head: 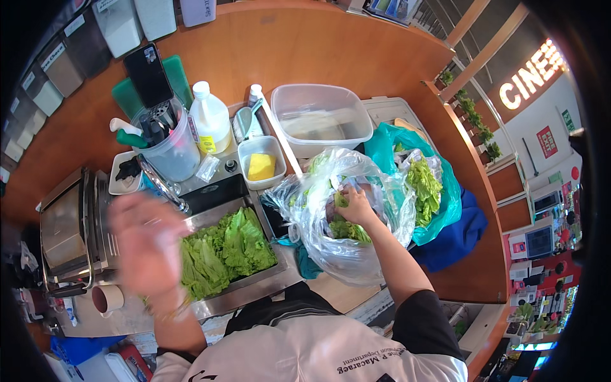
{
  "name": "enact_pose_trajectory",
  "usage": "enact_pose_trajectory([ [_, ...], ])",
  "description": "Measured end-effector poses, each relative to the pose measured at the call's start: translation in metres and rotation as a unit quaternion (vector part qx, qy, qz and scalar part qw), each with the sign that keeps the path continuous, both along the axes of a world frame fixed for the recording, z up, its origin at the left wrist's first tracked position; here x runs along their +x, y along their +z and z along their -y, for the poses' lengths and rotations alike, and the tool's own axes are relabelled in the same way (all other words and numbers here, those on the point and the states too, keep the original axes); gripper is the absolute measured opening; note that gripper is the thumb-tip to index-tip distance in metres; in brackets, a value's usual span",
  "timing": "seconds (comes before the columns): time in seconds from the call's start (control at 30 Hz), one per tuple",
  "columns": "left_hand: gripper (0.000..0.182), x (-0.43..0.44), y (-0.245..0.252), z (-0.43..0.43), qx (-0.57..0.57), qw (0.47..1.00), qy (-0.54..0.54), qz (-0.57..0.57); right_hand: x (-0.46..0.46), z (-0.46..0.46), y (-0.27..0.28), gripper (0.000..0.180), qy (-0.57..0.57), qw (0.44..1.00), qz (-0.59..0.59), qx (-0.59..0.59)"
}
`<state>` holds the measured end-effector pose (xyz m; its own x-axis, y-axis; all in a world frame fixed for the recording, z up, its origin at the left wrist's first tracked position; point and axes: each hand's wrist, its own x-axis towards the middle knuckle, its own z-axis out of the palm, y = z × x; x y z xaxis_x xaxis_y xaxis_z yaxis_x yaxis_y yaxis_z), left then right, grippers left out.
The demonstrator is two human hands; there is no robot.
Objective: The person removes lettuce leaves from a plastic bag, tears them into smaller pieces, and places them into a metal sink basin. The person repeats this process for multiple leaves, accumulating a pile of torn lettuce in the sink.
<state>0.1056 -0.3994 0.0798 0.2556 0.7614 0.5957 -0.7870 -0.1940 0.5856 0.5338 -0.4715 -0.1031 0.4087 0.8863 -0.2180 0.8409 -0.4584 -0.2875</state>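
My left hand [148, 243] is raised over the left side of the sink, blurred, with its thumb apart and nothing visible in it. Below and beside it, green lettuce leaves [229, 253] lie in the steel sink [262, 279]. My right hand [355, 207] reaches into an open clear plastic bag [329, 260]. Its fingers are at a lettuce leaf [341, 199], but whether they grip it is unclear. More lettuce [351, 231] sits in this bag under the hand. To its right, a green plastic bag [446, 191] holds further lettuce [424, 188].
Behind the sink stand a utensil bucket [174, 155], a phone [149, 76], a white jug [212, 119] and a tub with a yellow sponge [261, 166]. A large clear container [322, 114] is behind the bags. A faucet [164, 186], press grill [67, 224] and mug [107, 299] are left.
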Motion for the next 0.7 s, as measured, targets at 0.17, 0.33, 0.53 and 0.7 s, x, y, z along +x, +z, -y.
enact_pose_trajectory([
  [0.17, 0.026, 0.17, -0.073, 0.006, 0.042, 0.92, -0.223, -0.319, 0.018, 0.005, 0.014, 0.083, -0.024, 0.997, -0.043, -0.063],
  [0.33, 0.027, 0.265, -0.132, -0.002, -0.063, 0.886, -0.144, -0.436, 0.013, 0.022, 0.06, 0.078, -0.029, 0.991, -0.124, -0.028],
  [0.53, 0.038, 0.262, -0.141, -0.019, -0.25, 0.816, -0.269, -0.447, 0.026, 0.05, 0.122, 0.061, -0.03, 0.914, -0.364, 0.175],
  [0.7, 0.031, 0.264, -0.097, -0.032, -0.079, 0.902, -0.222, -0.363, 0.051, 0.047, 0.159, 0.055, 0.055, 0.808, -0.53, 0.251],
])
